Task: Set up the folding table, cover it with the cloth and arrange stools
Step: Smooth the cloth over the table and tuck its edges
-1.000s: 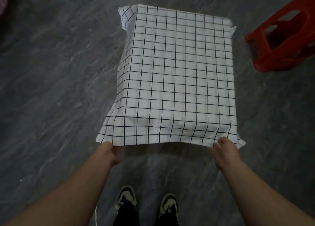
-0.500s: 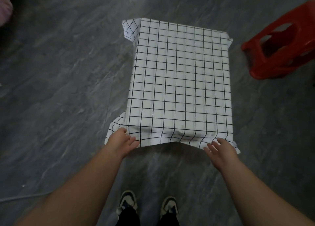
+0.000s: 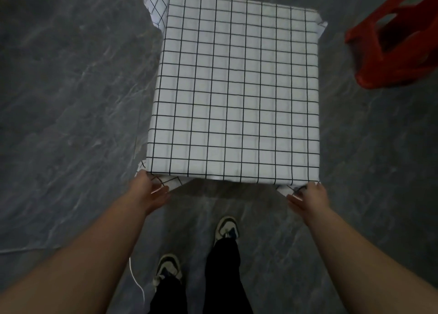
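— What's the biggest thing in front of them?

— The grey marbled floor [image 3: 71,100], then the cloth [image 3: 237,88], white with a black grid, lying flat over the folding table so the tabletop is fully hidden. Its corners droop past the edges at the far left and near left.

— So the table itself?

— Hidden under the cloth; only its square outline shows. I'd judge it is already standing, since the fabric sits taut and level.

— And that red thing?

— A red plastic stool [image 3: 393,41], off to the right of the table, well apart from it and apparently tipped over. It looks not yet arranged.

— What are the hands doing?

— Both are at the near edge, one at each corner. The left hand [image 3: 151,194] has its fingers fairly straight against the hanging corner flap, palm turned inward. The right hand [image 3: 308,195] is much the same, fingers extended along its corner fold. My guess is they are smoothing or tucking the overhang so it hangs evenly.

— Anything smaller?

— The person's shoes [image 3: 226,228] below, and a thin white cord [image 3: 137,280] on the floor.
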